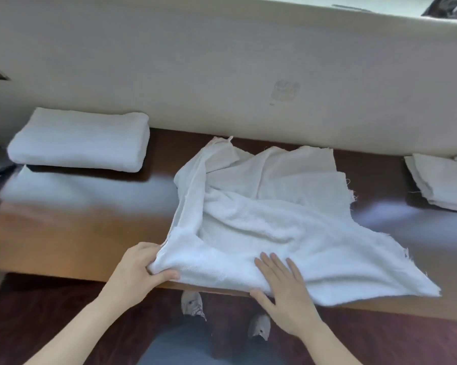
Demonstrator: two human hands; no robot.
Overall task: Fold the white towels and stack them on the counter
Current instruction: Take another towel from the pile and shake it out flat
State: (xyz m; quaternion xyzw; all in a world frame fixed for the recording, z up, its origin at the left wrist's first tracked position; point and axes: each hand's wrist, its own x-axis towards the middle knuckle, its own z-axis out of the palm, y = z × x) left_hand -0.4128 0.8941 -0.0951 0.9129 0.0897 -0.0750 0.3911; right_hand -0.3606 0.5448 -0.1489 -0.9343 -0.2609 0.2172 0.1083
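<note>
Glossy brown desk [77,233] below a cream wall, rumpled towel [261,219] spread mid-desk, near corner pinched in left hand [140,270], right hand [282,288] pressing flat and open beside it: overhanging edge likely to slide floorward.

no legible text, faint unreadable mark on the wall [285,90]

rumpled white towel [261,219] spread mid-counter, folded towel [79,139] far left

One loose towel [269,222], one folded towel [81,139], perhaps several piled towels [444,183].
</note>
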